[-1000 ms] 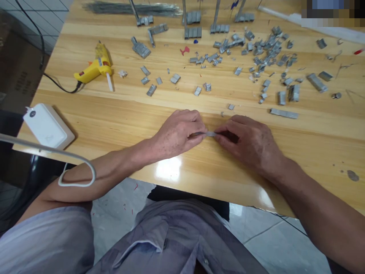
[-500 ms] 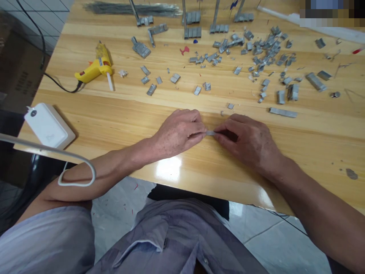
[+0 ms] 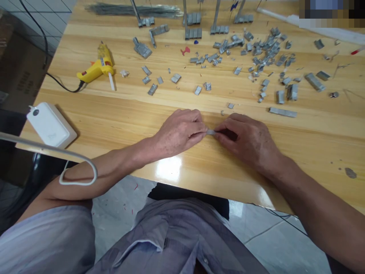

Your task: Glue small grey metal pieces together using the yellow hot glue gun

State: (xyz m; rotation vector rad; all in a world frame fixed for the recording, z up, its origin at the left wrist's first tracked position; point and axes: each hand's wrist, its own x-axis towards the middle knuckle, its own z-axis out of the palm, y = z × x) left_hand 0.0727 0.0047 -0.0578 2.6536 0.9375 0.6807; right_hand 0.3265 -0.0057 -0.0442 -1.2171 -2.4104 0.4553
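Workshop-like place: glue gun [image 3: 98, 69], metal pieces [image 3: 269, 47] scattered across wooden table [image 3: 114, 121].

Glossy wooden table [image 3: 114, 114], pale tiled floor [image 3: 119, 205], light reflections

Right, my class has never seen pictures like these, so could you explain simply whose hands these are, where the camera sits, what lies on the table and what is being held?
There is no robot: a person works with bare hands. The picture comes from a camera worn on the head, looking forward and down. The left hand and right hand pinch a small grey strip between them. On the wooden table lie many small grey pieces, a yellow glue gun, a white box and, at the far side, a bundle of thin grey strands. What the fingers cover of the strip cannot be seen.
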